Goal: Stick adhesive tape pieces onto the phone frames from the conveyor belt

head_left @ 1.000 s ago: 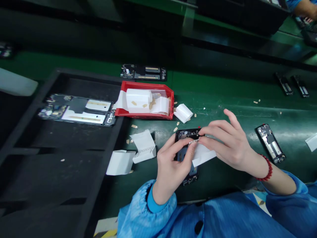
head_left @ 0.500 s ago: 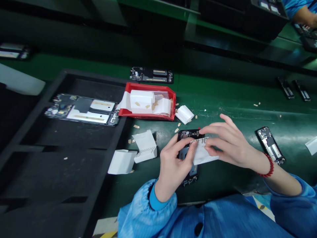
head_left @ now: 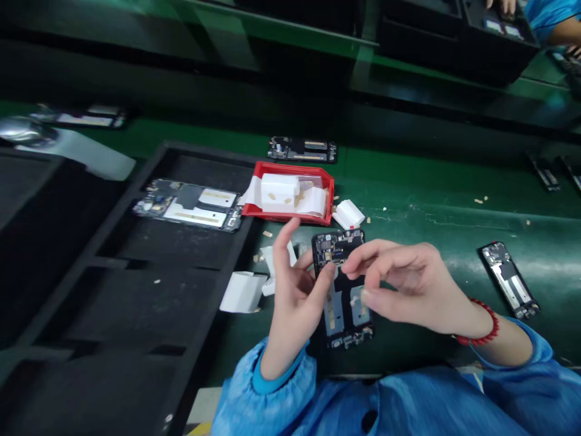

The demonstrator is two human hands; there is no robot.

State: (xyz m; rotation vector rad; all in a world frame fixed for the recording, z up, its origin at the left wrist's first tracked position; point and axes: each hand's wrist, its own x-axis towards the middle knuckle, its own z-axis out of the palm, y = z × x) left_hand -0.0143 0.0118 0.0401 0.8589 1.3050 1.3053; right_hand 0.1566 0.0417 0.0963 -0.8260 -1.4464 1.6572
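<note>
An opened phone with its circuit board and inner parts bare is tilted in front of me. My left hand grips its left edge, thumb on the face and index finger raised. Over the phone's right side is my right hand, curled, with thumb and a finger close together; anything between the fingertips is too small to make out. Folded white paper lies left of the phone, and another white paper is partly behind my left hand.
A red bin holds white paper rolls. Left of it, a black compartment tray carries an opened phone. More opened phones lie behind the bin and at right. Small beige bits are scattered. A co-worker's arm shows top right.
The white paper with grey lettering has left my hands. My left index finger has lifted, and my right hand has moved lower over the phone. The view has shifted slightly left.
</note>
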